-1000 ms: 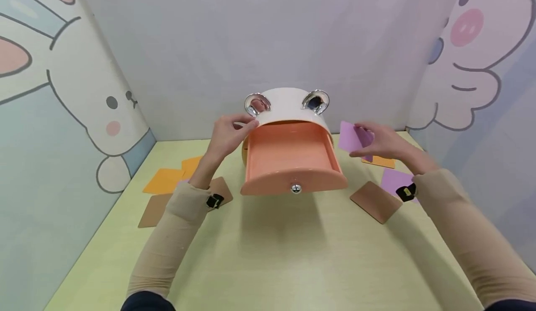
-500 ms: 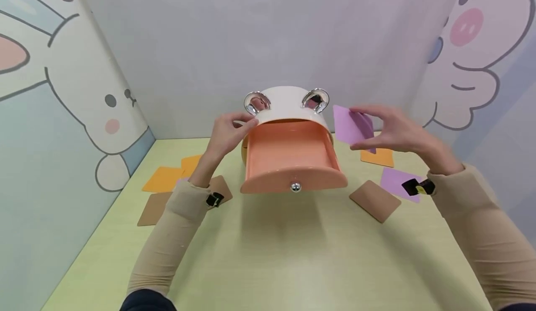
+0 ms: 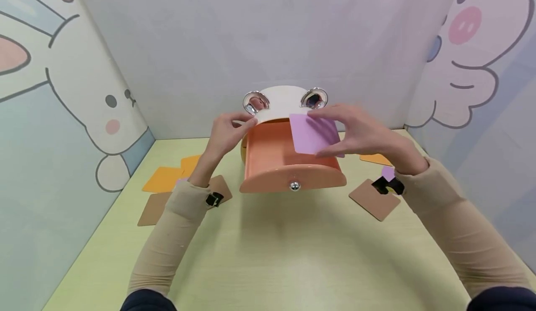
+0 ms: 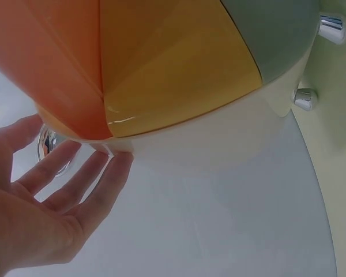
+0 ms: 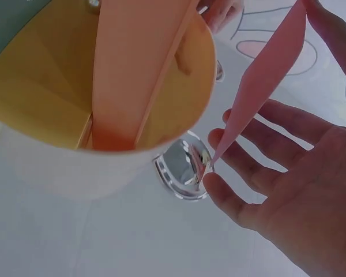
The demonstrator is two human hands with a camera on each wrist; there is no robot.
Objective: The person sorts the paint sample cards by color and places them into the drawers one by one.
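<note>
A rounded white drawer organizer point(image 3: 284, 100) with two chrome ears stands at the back; its top orange drawer point(image 3: 272, 148) is pulled out. Below that drawer, a yellow drawer point(image 4: 173, 69) and a green one point(image 4: 279, 34) appear in the left wrist view. My left hand point(image 3: 228, 134) holds the organizer's upper left edge, fingertips on the white shell. My right hand point(image 3: 360, 131) grips a purple card point(image 3: 311, 134) by its opposite edges, tilted above the right part of the drawer. In the right wrist view the card point(image 5: 265, 75) shows nearly edge-on.
Left on the table lie orange cards point(image 3: 161, 179) and brown cards point(image 3: 154, 208). On the right lie a brown card point(image 3: 374, 199), an orange card point(image 3: 375, 159) and a partly hidden purple card point(image 3: 388, 173). Walls with cartoon animals enclose the table's back and sides.
My right hand first rises slightly, then moves left, carrying the purple card from beside the organizer to above the pulled-out drawer. My left hand stays at the organizer's edge.
</note>
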